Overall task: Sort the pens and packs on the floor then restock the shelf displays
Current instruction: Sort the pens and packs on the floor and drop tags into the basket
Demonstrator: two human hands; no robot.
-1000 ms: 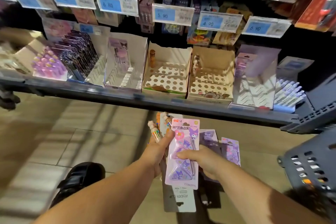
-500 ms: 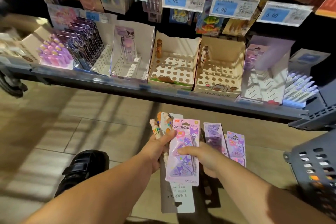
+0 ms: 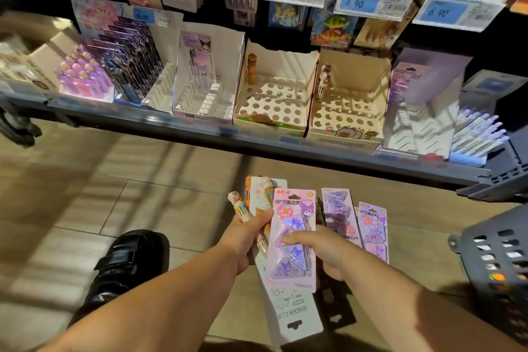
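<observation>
Both arms are pointing forward at 6 o'clock, low over the floor. The left hand is curling round a bunch of fat pens and a white card pack, its thumb pressing on top. The right hand is pinching a pink pack of purple triangle clips, thumb on the front. Two purple packs are sticking out at 1 o'clock from that hand. Two holed pen boxes are sitting on the shelf at 12 o'clock, each holding one pen.
</observation>
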